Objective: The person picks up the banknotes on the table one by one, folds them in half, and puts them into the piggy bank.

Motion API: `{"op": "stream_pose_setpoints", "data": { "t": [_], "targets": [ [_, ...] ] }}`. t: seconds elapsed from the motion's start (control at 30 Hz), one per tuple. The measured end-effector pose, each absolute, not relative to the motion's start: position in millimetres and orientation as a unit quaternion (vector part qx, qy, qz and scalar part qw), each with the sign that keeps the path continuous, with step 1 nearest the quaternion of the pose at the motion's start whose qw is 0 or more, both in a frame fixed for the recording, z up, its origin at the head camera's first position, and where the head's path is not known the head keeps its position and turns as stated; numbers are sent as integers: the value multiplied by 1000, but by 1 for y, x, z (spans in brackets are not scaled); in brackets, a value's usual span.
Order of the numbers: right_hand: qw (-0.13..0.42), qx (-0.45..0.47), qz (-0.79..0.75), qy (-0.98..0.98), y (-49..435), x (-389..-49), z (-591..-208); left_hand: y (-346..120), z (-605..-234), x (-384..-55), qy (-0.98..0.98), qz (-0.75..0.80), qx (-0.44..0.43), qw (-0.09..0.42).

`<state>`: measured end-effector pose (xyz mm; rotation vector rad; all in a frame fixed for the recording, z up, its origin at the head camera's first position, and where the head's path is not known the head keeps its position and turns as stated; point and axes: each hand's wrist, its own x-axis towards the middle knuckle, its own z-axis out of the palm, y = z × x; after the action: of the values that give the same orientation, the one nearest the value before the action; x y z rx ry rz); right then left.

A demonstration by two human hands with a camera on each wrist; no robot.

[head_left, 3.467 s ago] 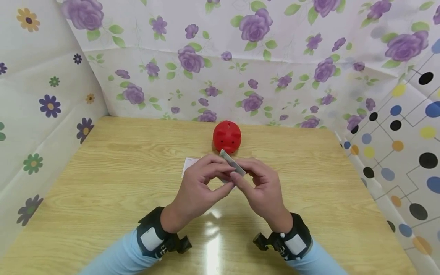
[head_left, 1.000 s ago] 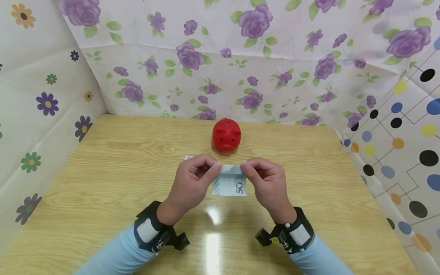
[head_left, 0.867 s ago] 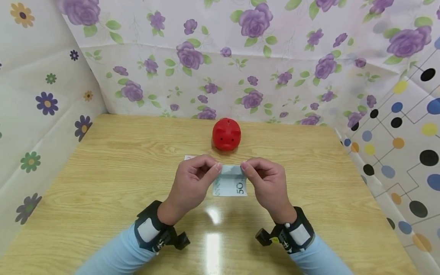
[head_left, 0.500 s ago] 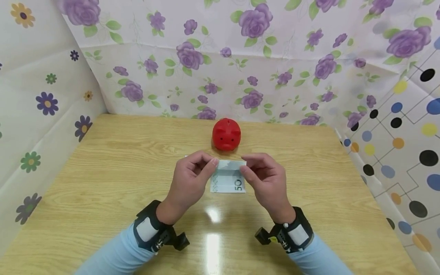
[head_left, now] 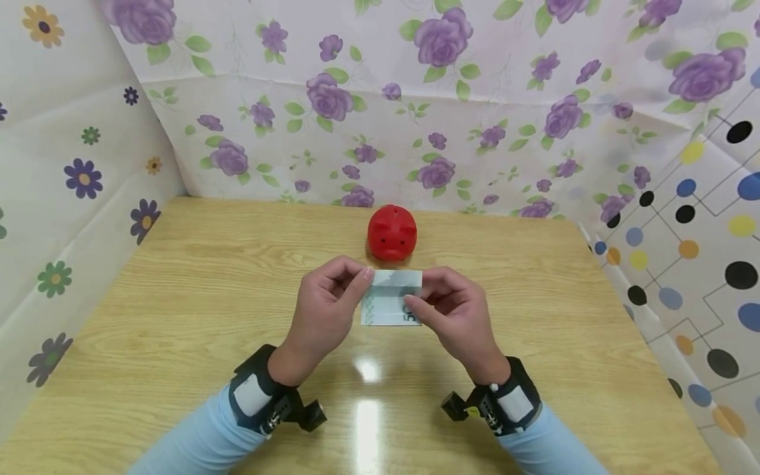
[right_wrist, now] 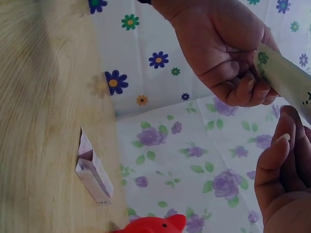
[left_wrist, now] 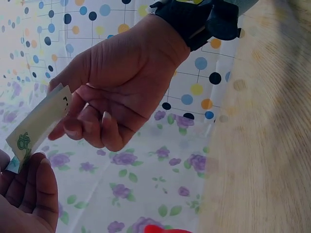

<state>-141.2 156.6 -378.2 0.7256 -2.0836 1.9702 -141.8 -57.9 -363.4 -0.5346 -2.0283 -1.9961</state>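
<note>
Above the table, on the near side of the red piggy bank, a creased banknote spans left hand and right hand, probably gripped at both sides to keep it flat. Left pinches the upper corner; right pinches over the printed digits, fingertips behind hard to make out. Folded pinkish paper sits beyond, on the table.

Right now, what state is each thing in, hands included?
Banknote: creased, held off the table
Left hand: pinching the banknote's upper left corner
Right hand: holding its right side
Red piggy bank: upright, untouched
Pinkish paper: folded, on the table
</note>
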Motion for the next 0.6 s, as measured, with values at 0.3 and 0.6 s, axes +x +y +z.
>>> {"op": "stream_pose_setpoints", "data": {
  "t": [0.3, 0.6],
  "targets": [
    [52, 212, 679, -701, 159, -141, -376, -59, -365, -144, -680, -696, -212, 96],
    [65, 200, 703, -679, 162, -145, -376, -64, -366, -150, -661, -710, -242, 8]
  ]
}}
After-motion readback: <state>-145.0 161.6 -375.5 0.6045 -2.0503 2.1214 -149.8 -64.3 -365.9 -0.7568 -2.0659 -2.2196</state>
